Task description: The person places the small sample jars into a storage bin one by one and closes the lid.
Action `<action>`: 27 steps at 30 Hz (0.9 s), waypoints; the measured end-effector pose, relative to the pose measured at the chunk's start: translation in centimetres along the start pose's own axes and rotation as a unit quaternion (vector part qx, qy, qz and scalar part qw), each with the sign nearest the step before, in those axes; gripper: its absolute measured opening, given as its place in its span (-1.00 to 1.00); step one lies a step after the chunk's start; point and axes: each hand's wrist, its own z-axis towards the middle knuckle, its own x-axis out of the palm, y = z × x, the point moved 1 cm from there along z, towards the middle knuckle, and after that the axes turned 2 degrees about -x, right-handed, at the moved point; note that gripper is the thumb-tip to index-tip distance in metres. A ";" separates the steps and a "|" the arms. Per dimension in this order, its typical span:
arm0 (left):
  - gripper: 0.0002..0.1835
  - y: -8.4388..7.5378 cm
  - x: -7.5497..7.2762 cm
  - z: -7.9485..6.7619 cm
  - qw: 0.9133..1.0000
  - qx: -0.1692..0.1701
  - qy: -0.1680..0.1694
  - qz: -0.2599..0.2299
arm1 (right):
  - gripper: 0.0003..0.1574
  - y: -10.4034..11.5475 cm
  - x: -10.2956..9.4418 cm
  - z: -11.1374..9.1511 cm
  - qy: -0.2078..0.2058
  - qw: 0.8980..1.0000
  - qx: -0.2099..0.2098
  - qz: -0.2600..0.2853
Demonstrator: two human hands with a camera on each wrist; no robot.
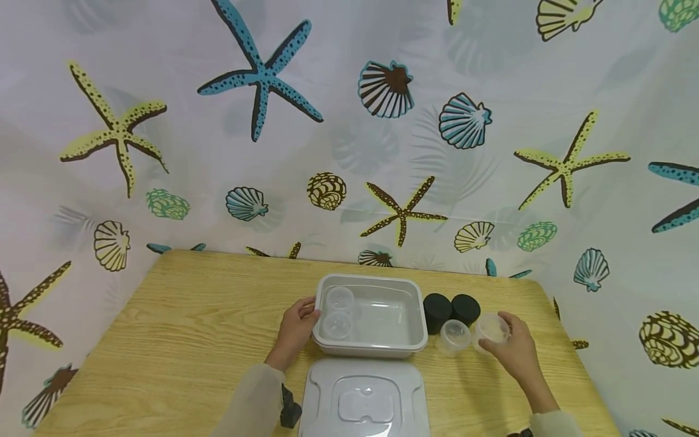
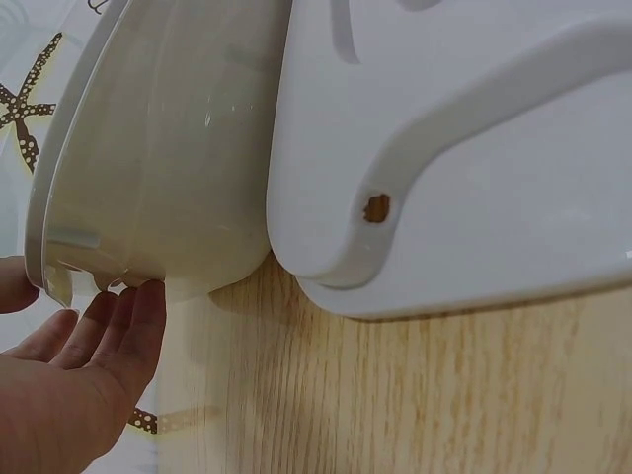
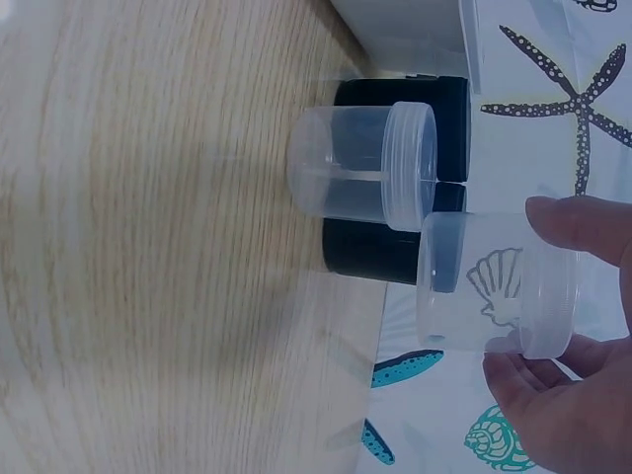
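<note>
My left hand (image 1: 297, 328) grips the left end of a pale grey rectangular tub (image 1: 371, 350); in the left wrist view the thumb lies at the rim and the fingers beneath it. Two clear lidded jars (image 1: 338, 326) stand inside the tub at its left. My right hand (image 1: 513, 349) holds another clear plastic jar (image 3: 484, 286) round its lid, raised off the table in the right wrist view. Just left of that jar a similar clear jar (image 3: 346, 163) stands on the table. Behind it are two black cylindrical containers (image 1: 437, 312), beside the tub's right end.
A white lid (image 1: 366, 370) with moulded ridges lies directly in front of the tub. All of this is on a wood-grain table (image 1: 191, 328). A curtain (image 1: 349, 152) printed with starfish and shells hangs behind and along the sides.
</note>
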 end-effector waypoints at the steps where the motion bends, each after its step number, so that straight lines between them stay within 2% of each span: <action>1: -0.56 0.0 0.0 0.0 1.000 -0.001 0.000 0.000 | -0.06 0.1 0.0 0.0 0.000 1.000 -0.002 0.000; 27: -0.56 -0.2 0.0 0.0 1.000 -0.002 0.000 -0.002 | -0.11 2.2 0.8 0.4 0.003 1.000 -0.028 0.007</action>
